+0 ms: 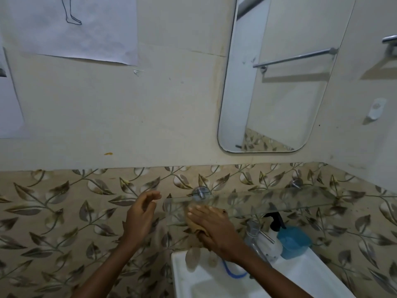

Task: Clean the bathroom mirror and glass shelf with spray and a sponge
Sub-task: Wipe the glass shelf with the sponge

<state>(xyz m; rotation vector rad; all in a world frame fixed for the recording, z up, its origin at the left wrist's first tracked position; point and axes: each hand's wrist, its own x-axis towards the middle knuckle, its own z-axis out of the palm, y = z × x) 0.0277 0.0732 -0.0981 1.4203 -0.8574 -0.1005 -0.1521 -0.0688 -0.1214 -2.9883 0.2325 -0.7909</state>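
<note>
A clear glass shelf (279, 203) runs along the leaf-patterned tiles, held by chrome brackets. My right hand (211, 226) presses a tan sponge (193, 222) flat on the shelf's left end, fingers spread over it. To the left of the shelf edge my left hand (140, 214) hovers with nothing in it, fingers loosely curled and apart. The mirror (277, 82) hangs on the wall above the shelf, at upper right. A white spray bottle (271, 241) with a black trigger stands under the shelf on the basin's back rim.
A white basin (214, 282) sits below, with a chrome tap (253, 235) and a blue hose loop (233, 274). A blue container (294, 241) stands beside the spray bottle. A paper sheet (71, 29) hangs on the wall at upper left. A white holder (376, 109) is fixed on the right wall.
</note>
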